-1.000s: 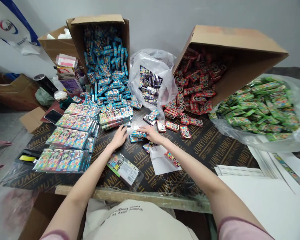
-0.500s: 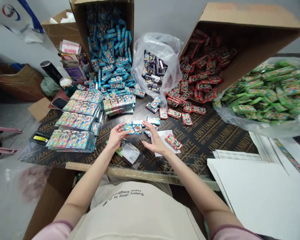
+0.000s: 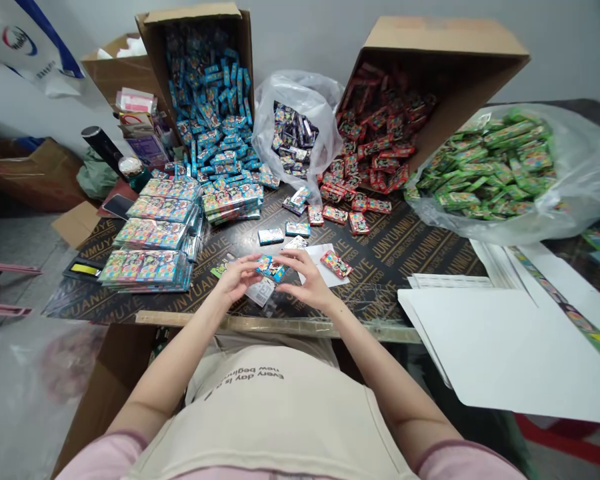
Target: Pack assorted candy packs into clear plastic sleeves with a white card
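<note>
1. At the left end of the counter [image 3: 380, 257], stacked clear packs of colourful boxes [image 3: 140, 267] stand in leaning rows.
2. Behind them, an upright carton [image 3: 195, 12] spills small blue boxes [image 3: 220, 143] toward me; a shorter stack of packs [image 3: 233, 202] sits before the spill.
3. My left hand [image 3: 236, 280] is near the front edge, its fingers and thumb clamped on the left end of a blue packet [image 3: 271, 268].
4. That packet is between my two hands, raised over a clear sleeve with a white label [image 3: 261, 292]; I cannot tell whether it is a single box or several together.
5. Just beyond it, two blue-edged boxes [image 3: 271, 236] lie near each other, and farther back a plastic bag [image 3: 325, 100] holds purple boxes [image 3: 295, 137].
6. My right hand [image 3: 307, 277] curves around the packet's right end, thumb and fingers apart; whether they grip it I cannot tell.
7. Just right of it, a red box [image 3: 335, 264] lies on white paper [image 3: 325, 280].
8. Farther right come a tilted carton [image 3: 445, 37] of red boxes [image 3: 380, 147], a clear bag [image 3: 585, 167] of green packets [image 3: 505, 163] and, nearer me, large white sheets [image 3: 505, 347].
</note>
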`<state>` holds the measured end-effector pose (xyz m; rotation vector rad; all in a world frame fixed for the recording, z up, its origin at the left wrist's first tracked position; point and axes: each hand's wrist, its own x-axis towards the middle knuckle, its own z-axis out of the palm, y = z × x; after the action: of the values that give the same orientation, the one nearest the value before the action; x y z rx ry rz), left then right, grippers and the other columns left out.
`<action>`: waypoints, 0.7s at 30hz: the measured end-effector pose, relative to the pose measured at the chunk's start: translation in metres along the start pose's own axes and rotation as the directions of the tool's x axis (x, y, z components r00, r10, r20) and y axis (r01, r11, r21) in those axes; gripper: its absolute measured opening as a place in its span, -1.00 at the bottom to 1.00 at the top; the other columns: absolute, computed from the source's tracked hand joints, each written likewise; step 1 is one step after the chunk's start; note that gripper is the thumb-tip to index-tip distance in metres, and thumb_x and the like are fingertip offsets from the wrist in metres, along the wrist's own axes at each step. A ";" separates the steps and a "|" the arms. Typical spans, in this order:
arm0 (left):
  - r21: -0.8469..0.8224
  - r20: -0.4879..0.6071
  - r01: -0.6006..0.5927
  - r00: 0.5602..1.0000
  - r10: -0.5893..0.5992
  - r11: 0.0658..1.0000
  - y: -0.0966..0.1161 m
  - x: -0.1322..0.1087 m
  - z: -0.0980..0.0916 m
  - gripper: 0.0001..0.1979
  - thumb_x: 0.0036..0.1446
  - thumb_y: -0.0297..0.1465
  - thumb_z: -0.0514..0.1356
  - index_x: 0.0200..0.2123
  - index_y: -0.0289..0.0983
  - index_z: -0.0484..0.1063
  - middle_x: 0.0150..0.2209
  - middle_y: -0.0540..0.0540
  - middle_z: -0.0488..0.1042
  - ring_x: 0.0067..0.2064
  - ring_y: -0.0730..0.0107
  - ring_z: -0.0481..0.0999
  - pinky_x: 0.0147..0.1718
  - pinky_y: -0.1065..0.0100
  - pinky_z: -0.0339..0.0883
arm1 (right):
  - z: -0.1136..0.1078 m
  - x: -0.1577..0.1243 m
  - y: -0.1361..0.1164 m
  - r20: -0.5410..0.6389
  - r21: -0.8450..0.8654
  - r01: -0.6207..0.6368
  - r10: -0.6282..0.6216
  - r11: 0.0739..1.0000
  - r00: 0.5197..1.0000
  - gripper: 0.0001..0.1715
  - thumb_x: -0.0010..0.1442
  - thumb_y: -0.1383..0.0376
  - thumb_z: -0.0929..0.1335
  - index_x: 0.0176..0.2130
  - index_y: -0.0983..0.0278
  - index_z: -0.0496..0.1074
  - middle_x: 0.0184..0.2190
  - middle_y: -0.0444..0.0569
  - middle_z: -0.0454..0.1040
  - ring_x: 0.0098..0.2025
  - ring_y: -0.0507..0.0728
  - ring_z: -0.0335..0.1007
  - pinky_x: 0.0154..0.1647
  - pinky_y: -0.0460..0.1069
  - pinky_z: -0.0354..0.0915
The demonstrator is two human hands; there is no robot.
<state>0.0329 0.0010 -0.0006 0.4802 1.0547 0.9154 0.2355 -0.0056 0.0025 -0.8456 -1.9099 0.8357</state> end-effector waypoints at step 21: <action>0.775 0.558 -0.586 0.810 0.180 0.237 -0.014 0.013 -0.040 -0.11 -0.29 -0.25 0.47 0.19 -0.15 0.30 0.23 -0.26 0.30 0.29 -0.12 0.18 0.24 -0.23 -0.15 | -0.005 -0.025 0.021 0.013 -0.402 -0.033 0.042 0.915 0.999 -0.12 -0.08 0.11 0.49 0.18 0.17 0.22 0.05 0.09 0.40 0.09 0.35 0.30 0.11 0.24 0.11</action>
<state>0.0056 0.0009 -0.0352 1.9522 1.0405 0.4846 0.2548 -0.0127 -0.0232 -1.1244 -2.1273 0.4766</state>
